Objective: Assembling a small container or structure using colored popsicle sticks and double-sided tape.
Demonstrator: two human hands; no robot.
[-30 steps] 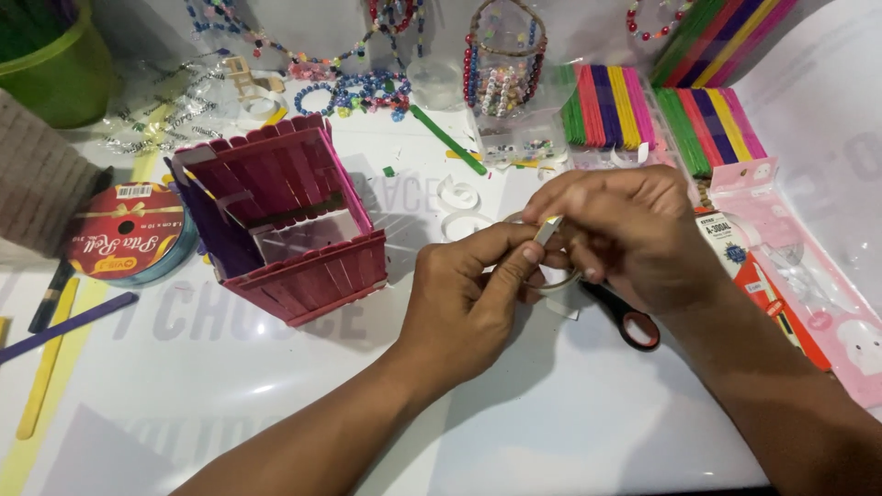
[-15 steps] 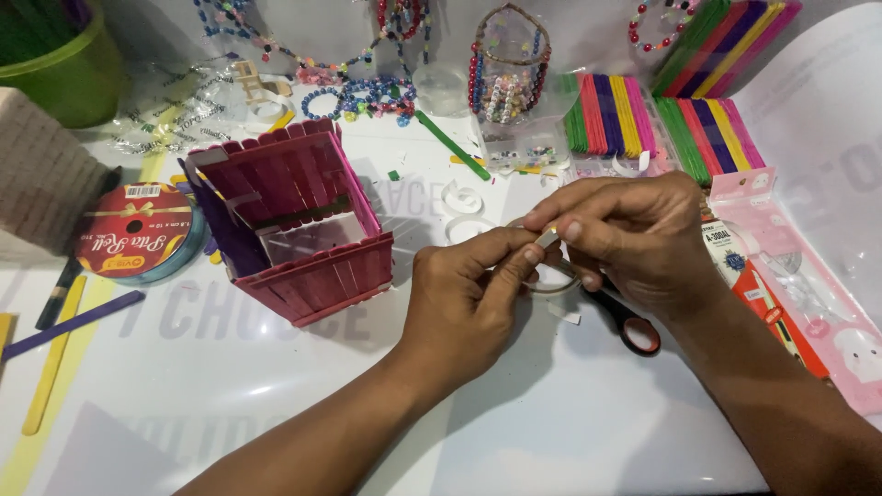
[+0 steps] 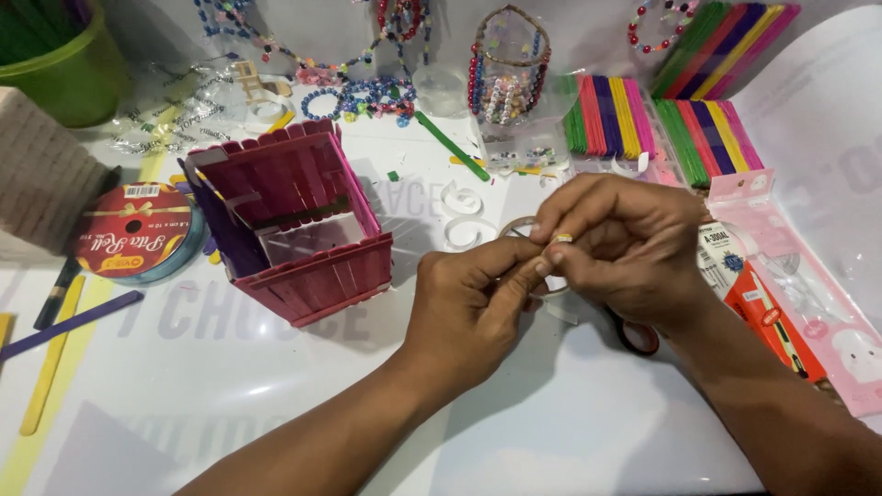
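1. Head view: both hands met over the middle of the white tabletop (image 3: pixel 276 422), fingertips together, working something very small.
2. The left hand (image 3: pixel 473 308) was curled, thumb and forefinger pinched on a thin clear strip of tape (image 3: pixel 524 228) that arched up from between the two hands; what else it held I could not tell.
3. The right hand (image 3: pixel 625 243) was clenched over the same spot, fingers folded down on a tiny pale piece (image 3: pixel 560 239) at the pinch point. It looked held close so both thumbs could press it.
4. Just beneath the right hand lay red-handled scissors (image 3: pixel 638 335), one loop showing, close enough to grab.
5. Left of the hands stood the pink and purple craft-stick box (image 3: pixel 308 230), open top facing the camera, near but not touching the left hand.
6. Towards the left edge sat a round red ribbon spool (image 3: pixel 138 241), with loose purple and yellow craft sticks (image 3: pixel 69 326) lying flat nearby.
7. Along the far edge were bundles of coloured craft sticks (image 3: pixel 611 115), a beaded wire basket (image 3: pixel 508 64) and strings of beads (image 3: pixel 367 92), set back out of the working space.
8. At the right edge lay a pink plastic packet (image 3: pixel 808 303), partly under the right forearm.
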